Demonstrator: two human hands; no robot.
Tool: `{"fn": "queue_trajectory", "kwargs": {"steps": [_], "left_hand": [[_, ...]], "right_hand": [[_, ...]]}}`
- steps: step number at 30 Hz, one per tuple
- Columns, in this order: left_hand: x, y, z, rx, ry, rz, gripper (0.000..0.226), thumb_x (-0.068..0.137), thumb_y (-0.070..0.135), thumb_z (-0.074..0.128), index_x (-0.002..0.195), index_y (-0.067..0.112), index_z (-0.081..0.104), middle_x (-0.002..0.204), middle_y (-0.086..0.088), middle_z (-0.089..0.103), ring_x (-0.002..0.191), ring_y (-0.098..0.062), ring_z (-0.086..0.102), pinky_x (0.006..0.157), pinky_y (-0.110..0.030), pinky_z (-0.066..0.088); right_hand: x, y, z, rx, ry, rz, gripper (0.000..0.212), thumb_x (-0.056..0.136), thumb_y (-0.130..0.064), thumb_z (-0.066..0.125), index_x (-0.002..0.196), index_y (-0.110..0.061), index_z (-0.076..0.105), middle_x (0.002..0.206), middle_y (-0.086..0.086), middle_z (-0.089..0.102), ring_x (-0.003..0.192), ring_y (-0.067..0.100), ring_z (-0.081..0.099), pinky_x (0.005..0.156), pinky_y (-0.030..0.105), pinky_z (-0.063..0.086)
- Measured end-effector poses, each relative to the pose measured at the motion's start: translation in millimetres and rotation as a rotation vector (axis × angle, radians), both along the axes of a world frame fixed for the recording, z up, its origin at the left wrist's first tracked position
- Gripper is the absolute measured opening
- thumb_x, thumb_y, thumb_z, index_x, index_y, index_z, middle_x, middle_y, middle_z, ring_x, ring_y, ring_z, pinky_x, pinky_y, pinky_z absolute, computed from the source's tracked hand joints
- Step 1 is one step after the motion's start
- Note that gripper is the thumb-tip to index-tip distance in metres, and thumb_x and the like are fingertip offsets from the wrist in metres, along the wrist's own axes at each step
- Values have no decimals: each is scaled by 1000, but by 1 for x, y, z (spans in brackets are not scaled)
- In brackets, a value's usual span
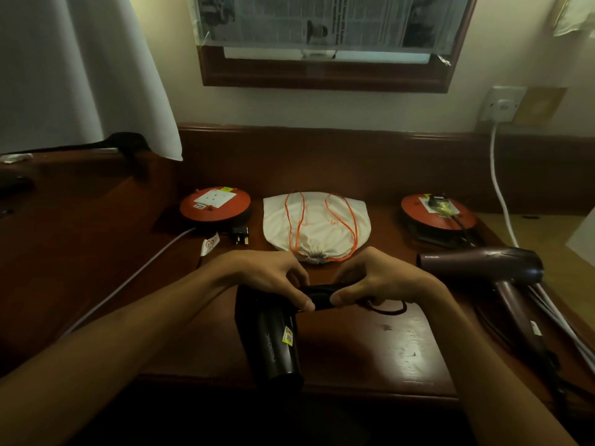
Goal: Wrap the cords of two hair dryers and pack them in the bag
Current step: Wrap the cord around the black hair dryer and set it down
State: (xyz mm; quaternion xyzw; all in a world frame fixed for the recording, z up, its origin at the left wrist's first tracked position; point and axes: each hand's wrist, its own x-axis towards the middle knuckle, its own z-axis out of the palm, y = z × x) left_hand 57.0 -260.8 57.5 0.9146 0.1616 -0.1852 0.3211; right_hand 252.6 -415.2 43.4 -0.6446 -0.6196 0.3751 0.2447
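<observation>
A black hair dryer [273, 339] lies on the wooden desk near its front edge, barrel pointing toward me. My left hand [267, 275] and my right hand [383, 281] both grip its folded handle [322, 297]. A loop of its black cord [391, 310] shows just right of my right hand. A second, maroon hair dryer [483, 262] lies at the right with its cord trailing toward me. The white drawstring bag [317, 220] with orange cords lies flat behind my hands, its mouth gathered shut.
Two red cable reels stand at the back, one on the left [215, 204] and one on the right [438, 211]. A black plug [240, 235] lies by the left reel. A wall socket [502, 104] with a white cable is at the far right.
</observation>
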Motion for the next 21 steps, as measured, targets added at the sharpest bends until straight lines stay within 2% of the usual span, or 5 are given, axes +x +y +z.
{"fn": "queue_trajectory", "kwargs": {"steps": [6, 10, 13, 18, 21], "left_hand": [[-4, 12, 4, 25, -105, 49, 62, 87, 45, 77, 141, 25, 56, 123, 17, 60, 99, 7, 65, 96, -24, 49], [-13, 29, 12, -53, -197, 183, 58, 89, 39, 77, 141, 32, 53, 106, 10, 74, 97, -5, 72, 93, -27, 52], [-17, 38, 22, -70, -283, 283, 55, 84, 44, 78, 133, 39, 55, 98, 6, 79, 96, -14, 75, 91, -35, 53], [-22, 34, 42, -105, -291, 311, 63, 75, 47, 84, 130, 41, 53, 106, -3, 79, 98, -21, 76, 99, -45, 55], [-33, 30, 47, -143, -284, 307, 66, 77, 44, 82, 135, 35, 52, 108, -5, 79, 100, -24, 76, 102, -52, 53]], "right_hand": [[-17, -2, 1, 377, -308, -250, 33, 86, -36, 77, 113, -20, 68, 115, -8, 66, 102, 6, 64, 87, 27, 58], [-51, -20, -7, 953, -233, -490, 13, 93, -9, 65, 83, -13, 59, 79, -12, 54, 74, -2, 56, 66, 7, 43], [-92, -25, -46, 687, 81, -387, 18, 101, -17, 61, 83, -13, 63, 72, -6, 59, 69, 3, 57, 64, 13, 42], [-107, -13, -84, 35, 1034, -104, 39, 107, -34, 50, 124, -1, 64, 106, 21, 65, 95, 30, 65, 90, 47, 45], [-87, -14, -89, -42, 1052, 64, 28, 103, -25, 58, 102, 2, 62, 75, 12, 52, 63, 25, 52, 74, 42, 43]]}}
